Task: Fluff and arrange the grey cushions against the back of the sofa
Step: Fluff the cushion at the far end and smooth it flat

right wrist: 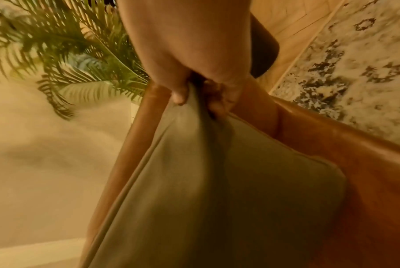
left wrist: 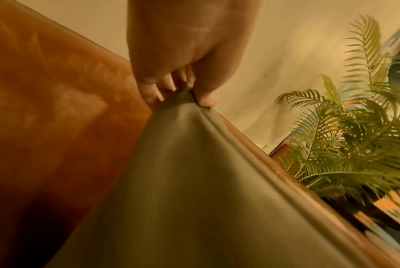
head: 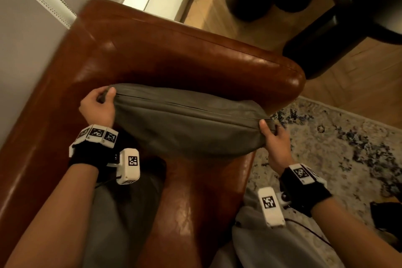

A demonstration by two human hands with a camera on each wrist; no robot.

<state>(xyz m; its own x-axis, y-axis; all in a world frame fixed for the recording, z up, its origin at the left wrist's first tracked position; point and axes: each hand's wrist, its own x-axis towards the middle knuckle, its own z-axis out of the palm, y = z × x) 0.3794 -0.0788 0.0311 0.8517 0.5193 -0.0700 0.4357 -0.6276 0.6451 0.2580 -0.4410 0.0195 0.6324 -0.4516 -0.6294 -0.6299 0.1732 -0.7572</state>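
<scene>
Gripping a grey cushion (head: 185, 119) by its two upper corners, we hold it over the seat of a brown leather sofa (head: 152, 56), its far face close to the sofa's back; whether it touches the leather we cannot tell. Our left hand (head: 97, 106) sits at nine o'clock of the cushion, its fingers (left wrist: 162, 88) and thumb curled tight and pinching the corner fabric into a peak. Our right hand (head: 275, 139) sits at three o'clock, thumb on the near face and fingers (right wrist: 217, 101) wrapped behind the other corner. The cushion hangs between both hands, its seam running along the top edge. A patterned rug (head: 337, 137) lies on the wooden floor (head: 359, 76) at three o'clock of the sofa. A green palm plant (left wrist: 346, 137) stands beyond the sofa's back in both wrist views.
</scene>
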